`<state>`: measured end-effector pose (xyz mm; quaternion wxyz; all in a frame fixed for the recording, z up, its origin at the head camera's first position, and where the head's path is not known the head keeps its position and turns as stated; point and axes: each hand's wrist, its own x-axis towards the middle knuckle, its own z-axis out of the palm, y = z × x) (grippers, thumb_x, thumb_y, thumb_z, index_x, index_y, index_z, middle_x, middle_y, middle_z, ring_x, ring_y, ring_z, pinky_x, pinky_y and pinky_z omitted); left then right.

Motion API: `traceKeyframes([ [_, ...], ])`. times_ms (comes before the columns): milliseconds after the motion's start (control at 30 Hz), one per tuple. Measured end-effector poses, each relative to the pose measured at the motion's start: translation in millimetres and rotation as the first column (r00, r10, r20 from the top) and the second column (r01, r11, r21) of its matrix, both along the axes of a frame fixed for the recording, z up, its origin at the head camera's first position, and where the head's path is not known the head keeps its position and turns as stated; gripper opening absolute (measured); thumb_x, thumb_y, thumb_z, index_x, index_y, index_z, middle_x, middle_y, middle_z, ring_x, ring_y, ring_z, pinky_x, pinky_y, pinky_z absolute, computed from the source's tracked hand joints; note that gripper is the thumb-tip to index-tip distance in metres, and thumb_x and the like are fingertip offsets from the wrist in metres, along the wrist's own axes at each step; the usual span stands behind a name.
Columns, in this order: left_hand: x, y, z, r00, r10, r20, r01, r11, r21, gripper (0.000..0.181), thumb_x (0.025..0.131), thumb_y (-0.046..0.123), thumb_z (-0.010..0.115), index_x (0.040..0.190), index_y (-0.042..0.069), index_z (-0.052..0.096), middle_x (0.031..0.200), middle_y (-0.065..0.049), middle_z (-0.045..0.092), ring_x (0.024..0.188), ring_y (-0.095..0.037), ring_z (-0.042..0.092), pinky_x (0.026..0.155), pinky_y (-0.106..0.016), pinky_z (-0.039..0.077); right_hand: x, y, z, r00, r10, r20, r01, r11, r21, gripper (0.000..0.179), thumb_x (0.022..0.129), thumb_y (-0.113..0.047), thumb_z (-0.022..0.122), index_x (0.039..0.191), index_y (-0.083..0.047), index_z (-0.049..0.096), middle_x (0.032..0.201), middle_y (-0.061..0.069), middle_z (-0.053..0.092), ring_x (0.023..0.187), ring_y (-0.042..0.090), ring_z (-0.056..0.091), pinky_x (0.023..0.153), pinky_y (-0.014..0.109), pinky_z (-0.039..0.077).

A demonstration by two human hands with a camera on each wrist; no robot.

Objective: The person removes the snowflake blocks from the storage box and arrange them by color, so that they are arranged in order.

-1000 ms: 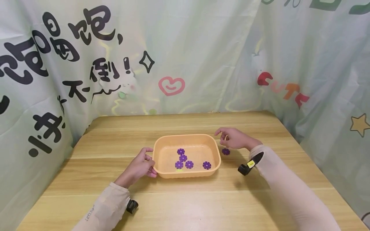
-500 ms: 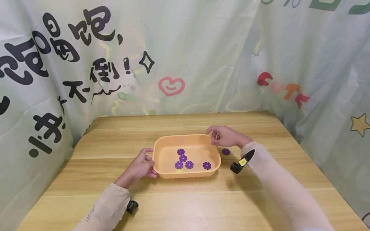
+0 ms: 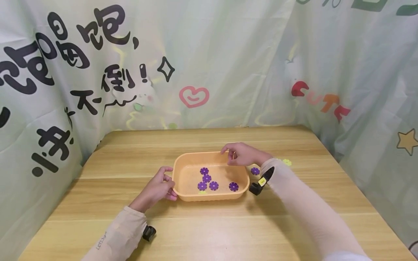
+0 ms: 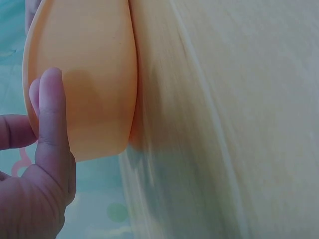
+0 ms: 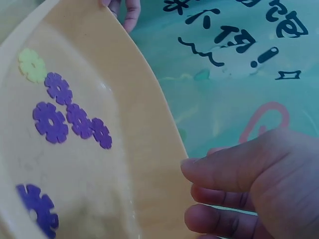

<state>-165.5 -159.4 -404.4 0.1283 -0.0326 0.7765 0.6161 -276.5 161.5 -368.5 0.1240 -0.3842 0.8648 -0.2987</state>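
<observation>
An orange plastic basin [image 3: 209,197] sits mid-table, with several purple notched snowflake discs [image 3: 207,178] and a yellow disc [image 5: 32,65] inside. My left hand [image 3: 160,186] holds the basin's left end. In the left wrist view, one finger lies upright against its outer wall and another reaches the rim. My right hand [image 3: 246,154] is over the far right part of the basin, fingers loosely bent, thumb and forefinger apart. In the right wrist view, its thumb tip overlaps the rim; whether they touch cannot be told. I see nothing between its fingers.
A purple disc [image 3: 255,170] lies on the wooden table [image 3: 209,232] just right of the basin. Farther right, a yellow disc [image 3: 287,162] shows behind the right sleeve. A printed cloth [image 3: 228,72] hangs behind the table.
My right hand has moved left, from beside the basin to over its far right part. The yellow disc behind the sleeve has come into sight. My left hand and the basin stay put.
</observation>
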Motion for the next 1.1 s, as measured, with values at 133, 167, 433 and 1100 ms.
traceKeyframes([
  [133,0.1,0.1,0.3,1.0,-0.001,-0.004,0.001,1.0,0.001,0.053,0.092,-0.008,0.047,0.14,0.001,0.029,0.099,-0.018,0.043,0.065,-0.027,0.061,0.059,-0.039,0.061,-2.9,-10,-2.0,0.999,0.039,-0.008,-0.039,0.999,0.017,0.036,0.084,-0.002,0.071,0.118,0.003,0.059,0.078,-0.002,0.06,0.071,0.012,0.058,0.067,0.028,0.053],
  [167,-0.1,0.0,0.2,1.0,-0.002,-0.004,0.002,1.0,0.0,0.053,0.092,-0.008,0.047,0.14,0.001,0.029,0.099,-0.018,0.043,0.065,-0.027,0.061,0.059,-0.039,0.061,-3.3,-12,-2.5,0.999,0.05,-0.009,-0.049,0.999,0.022,0.035,0.084,-0.002,0.071,0.118,0.003,0.06,0.078,-0.002,0.06,0.071,0.012,0.058,0.068,0.028,0.053],
  [433,-1.0,0.2,-2.1,1.0,0.006,-0.002,-0.006,1.0,-0.006,0.053,0.09,-0.008,0.048,0.139,0.001,0.03,0.098,-0.019,0.044,0.065,-0.027,0.062,0.059,-0.04,0.061,-6.8,-29,-11.4,0.995,0.073,0.062,-0.077,0.995,0.063,0.035,0.084,0.001,0.07,0.118,0.001,0.062,0.078,-0.001,0.06,0.073,0.011,0.057,0.069,0.026,0.053],
  [1100,-0.9,-1.3,-6.1,1.0,-0.004,-0.018,0.004,1.0,0.006,0.051,0.091,-0.009,0.045,0.138,0.002,0.03,0.1,-0.019,0.042,0.064,-0.028,0.062,0.059,-0.041,0.061,-20.3,-64,-28.3,0.957,0.098,0.274,-0.157,0.966,0.204,0.041,0.088,-0.002,0.068,0.128,-0.008,0.06,0.071,0.0,0.056,0.058,0.007,0.05,0.049,0.016,0.041],
])
